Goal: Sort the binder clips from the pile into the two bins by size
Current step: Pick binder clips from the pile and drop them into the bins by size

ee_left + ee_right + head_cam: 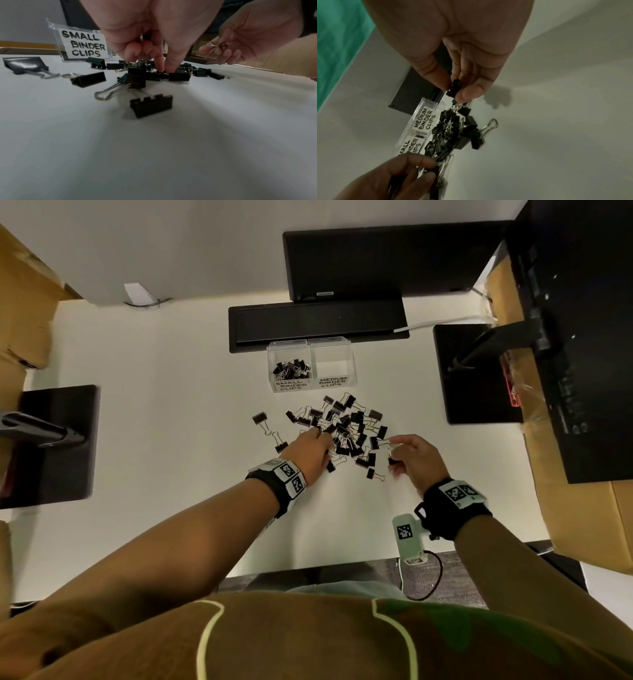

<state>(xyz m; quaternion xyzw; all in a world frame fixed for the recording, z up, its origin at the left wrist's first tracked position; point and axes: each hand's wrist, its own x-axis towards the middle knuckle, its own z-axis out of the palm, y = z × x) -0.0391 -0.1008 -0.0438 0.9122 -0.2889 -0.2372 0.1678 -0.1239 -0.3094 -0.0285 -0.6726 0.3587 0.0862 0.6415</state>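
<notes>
Left hand (154,44) pinching a small clip (162,73) out of the pile (342,429); right hand (453,56) holding small clips (453,88), probably batching for the small-clips bin (289,371); medium-clips bin (334,364) unfilled

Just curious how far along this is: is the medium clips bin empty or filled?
Empty: the medium bin shows only its clear walls and bare floor.

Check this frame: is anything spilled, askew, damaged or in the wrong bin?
Nothing stands out. The small bin holds clips; the medium bin looks empty so far. The pile lies loose on the desk, as expected mid-sort. The left hand picks in the pile; the right hand pinches a clip.
</notes>
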